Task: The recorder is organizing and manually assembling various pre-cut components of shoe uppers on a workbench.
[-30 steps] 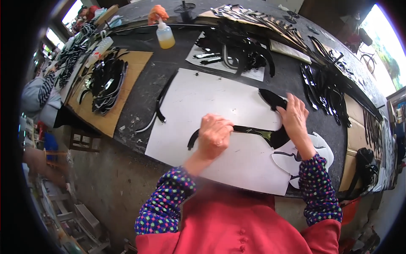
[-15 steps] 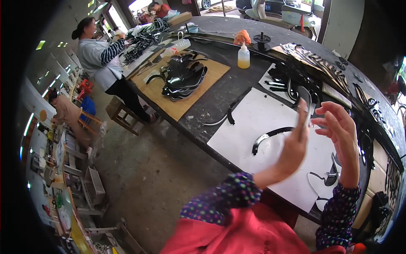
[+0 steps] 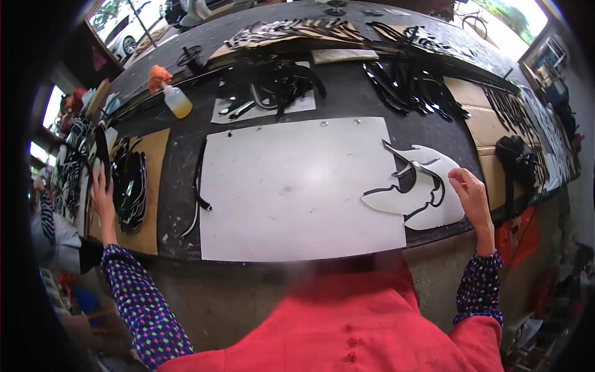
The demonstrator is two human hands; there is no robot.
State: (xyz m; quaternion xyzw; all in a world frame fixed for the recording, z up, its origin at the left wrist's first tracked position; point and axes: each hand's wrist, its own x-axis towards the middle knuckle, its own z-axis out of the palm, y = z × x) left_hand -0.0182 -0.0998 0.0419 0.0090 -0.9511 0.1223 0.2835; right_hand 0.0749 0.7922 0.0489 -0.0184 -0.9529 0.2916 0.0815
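My left hand (image 3: pixel 102 189) reaches out to the far left, fingers closed along a dark curved strip (image 3: pixel 101 149). Beneath and beside it, a pile of glossy black curved strips (image 3: pixel 131 186) lies on a brown cardboard sheet (image 3: pixel 155 186). On the right, my right hand (image 3: pixel 472 193) has its fingers bent together at the edge of white curved cut-outs (image 3: pixel 443 214) with black edging; whatever the fingertips hold cannot be made out. A white board (image 3: pixel 291 192) lies in front of me, partly under those cut-outs. Thin curved strips (image 3: pixel 198 180) rest along its left edge.
Behind the board are more black strips (image 3: pixel 266 87) on a white sheet and another heap (image 3: pixel 412 87) to the right. A squeeze bottle (image 3: pixel 178 101) of yellow liquid stands at back left. A black bag (image 3: pixel 517 158) sits on cardboard at right. A co-worker (image 3: pixel 59 229) is at far left.
My view has swung right. My hands, close together over the board before, are now far apart, the left over the cardboard pile, the right by the cut-outs. The curved black strip has left the board.
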